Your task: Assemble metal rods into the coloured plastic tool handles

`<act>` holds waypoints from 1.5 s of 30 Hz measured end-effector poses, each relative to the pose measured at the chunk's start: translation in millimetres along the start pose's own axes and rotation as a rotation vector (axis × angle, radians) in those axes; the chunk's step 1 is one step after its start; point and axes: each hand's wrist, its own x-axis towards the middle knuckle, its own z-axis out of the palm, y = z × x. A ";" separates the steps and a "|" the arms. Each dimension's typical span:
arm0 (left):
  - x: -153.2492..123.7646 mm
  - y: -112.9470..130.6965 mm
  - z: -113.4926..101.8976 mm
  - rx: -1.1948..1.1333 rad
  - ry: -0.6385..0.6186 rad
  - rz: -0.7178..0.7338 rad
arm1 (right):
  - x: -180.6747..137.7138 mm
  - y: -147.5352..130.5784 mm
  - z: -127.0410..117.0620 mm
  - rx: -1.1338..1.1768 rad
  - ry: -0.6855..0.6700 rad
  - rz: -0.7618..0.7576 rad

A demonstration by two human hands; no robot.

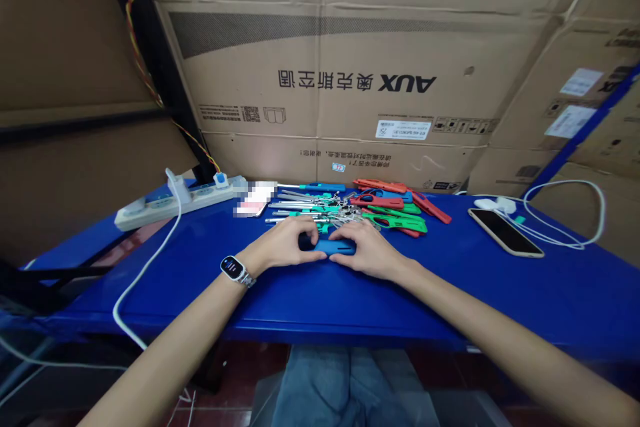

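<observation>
Both my hands meet over a blue plastic handle piece point(334, 246) lying on the blue table point(450, 280). My left hand point(287, 243), with a watch point(234, 269) on the wrist, curls its fingers on the piece's left end. My right hand point(367, 248) grips the right end. Just behind my hands lies a heap of metal blades point(305, 207) and teal, green, red and blue plastic handles point(395, 210).
A white power strip point(175, 203) with a plugged charger and white cable sits at the back left. A phone point(505, 232) lies at the right with a white charger cable point(565, 213). Large cardboard boxes point(350, 80) stand behind the table.
</observation>
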 end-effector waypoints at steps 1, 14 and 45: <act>-0.3 -0.2 0.0 -0.012 0.000 -0.012 | 0.6 -0.1 0.5 0.023 0.006 0.002; -0.7 12.7 -3.3 -0.013 0.065 -0.011 | -14.3 -2.4 -1.2 0.101 0.055 -0.046; -34.7 12.8 -3.8 0.083 -0.086 0.002 | -8.5 5.8 -7.2 -0.133 0.094 -0.052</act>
